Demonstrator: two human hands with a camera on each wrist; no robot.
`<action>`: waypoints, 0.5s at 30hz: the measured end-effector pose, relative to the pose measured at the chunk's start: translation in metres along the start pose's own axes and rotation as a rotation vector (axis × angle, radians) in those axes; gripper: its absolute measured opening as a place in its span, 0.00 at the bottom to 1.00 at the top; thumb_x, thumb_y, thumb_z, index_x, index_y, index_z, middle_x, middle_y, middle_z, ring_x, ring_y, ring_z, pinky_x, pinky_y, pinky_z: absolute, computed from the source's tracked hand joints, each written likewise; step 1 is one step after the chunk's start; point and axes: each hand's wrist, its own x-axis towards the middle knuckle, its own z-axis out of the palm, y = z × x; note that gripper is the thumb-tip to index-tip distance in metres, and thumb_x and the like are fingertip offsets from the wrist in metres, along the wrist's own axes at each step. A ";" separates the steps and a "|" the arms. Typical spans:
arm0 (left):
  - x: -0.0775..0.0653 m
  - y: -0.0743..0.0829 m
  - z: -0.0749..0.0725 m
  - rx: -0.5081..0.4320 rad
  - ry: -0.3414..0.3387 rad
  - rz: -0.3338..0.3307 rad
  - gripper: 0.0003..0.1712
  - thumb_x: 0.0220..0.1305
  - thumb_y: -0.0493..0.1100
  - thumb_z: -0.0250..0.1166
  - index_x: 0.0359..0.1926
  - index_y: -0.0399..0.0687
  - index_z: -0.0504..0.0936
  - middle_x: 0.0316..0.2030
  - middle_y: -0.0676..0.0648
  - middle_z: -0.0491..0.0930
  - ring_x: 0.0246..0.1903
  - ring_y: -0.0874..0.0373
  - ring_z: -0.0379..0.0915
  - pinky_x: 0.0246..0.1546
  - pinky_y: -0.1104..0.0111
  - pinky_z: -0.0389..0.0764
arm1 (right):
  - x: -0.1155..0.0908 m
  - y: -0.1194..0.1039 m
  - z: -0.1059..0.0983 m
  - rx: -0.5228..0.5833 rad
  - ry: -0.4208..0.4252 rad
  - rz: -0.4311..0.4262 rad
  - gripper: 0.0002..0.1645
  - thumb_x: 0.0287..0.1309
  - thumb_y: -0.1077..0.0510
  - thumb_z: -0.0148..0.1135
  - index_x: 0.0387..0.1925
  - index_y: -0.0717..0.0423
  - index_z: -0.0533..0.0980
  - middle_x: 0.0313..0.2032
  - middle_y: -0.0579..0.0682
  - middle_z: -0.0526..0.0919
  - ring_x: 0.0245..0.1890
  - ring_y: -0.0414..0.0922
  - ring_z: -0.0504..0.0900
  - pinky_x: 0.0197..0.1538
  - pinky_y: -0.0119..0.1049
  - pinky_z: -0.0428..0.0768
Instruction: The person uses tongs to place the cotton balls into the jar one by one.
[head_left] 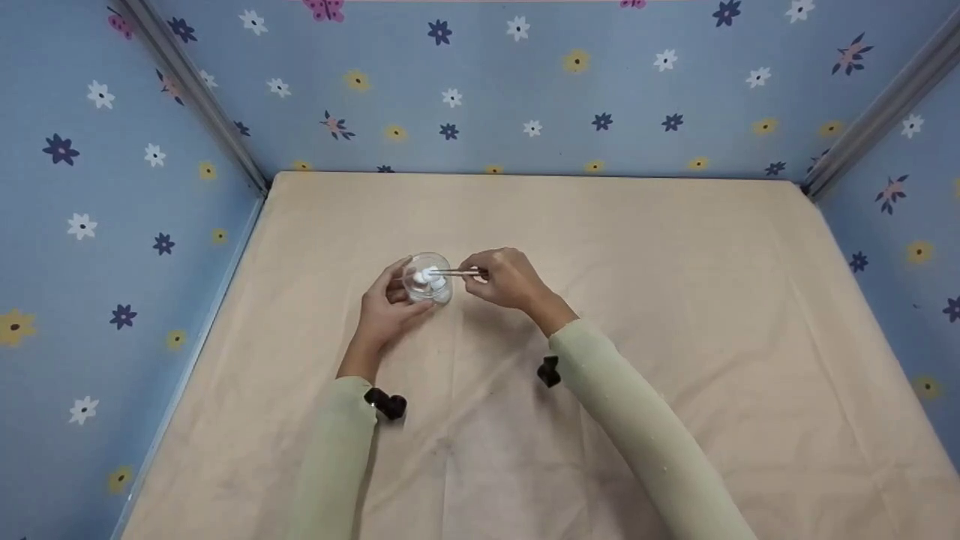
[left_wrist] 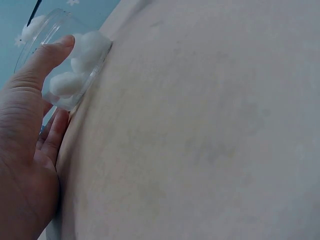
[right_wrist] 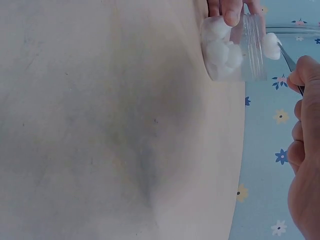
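A clear jar [right_wrist: 255, 50] with several white cotton balls [right_wrist: 217, 55] inside stands on the cloth, left of the table's middle. My left hand [head_left: 384, 311] grips it from the left, its thumb [left_wrist: 57, 50] along the near side and the other fingers partly hidden behind. On the other side, my right hand [head_left: 510, 277] pinches metal tweezers [head_left: 463, 272] that point left over the jar's mouth. At their tips is one cotton ball [right_wrist: 271, 46], just outside the rim in the right wrist view.
A beige cloth [head_left: 675, 300] covers the table, with creases running across it. Blue flowered panels [head_left: 510, 97] stand at the back and both sides, with grey metal posts [head_left: 202, 97] in the corners. Small black devices [head_left: 386, 405] sit at both sleeve cuffs.
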 end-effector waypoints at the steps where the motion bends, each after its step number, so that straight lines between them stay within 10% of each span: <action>1: 0.000 0.000 0.000 -0.003 0.001 0.001 0.54 0.62 0.31 0.83 0.85 0.52 0.71 0.76 0.37 0.77 0.61 0.47 0.83 0.57 0.79 0.85 | 0.000 0.000 0.000 0.001 0.000 0.000 0.12 0.68 0.61 0.69 0.47 0.59 0.93 0.37 0.56 0.97 0.32 0.53 0.91 0.41 0.51 0.90; 15: -0.001 0.002 0.000 0.039 -0.005 -0.010 0.55 0.61 0.34 0.85 0.85 0.55 0.70 0.72 0.38 0.77 0.62 0.48 0.82 0.55 0.80 0.83 | -0.006 0.006 0.000 0.004 0.018 0.006 0.12 0.67 0.62 0.70 0.47 0.58 0.93 0.35 0.55 0.96 0.30 0.51 0.87 0.38 0.46 0.85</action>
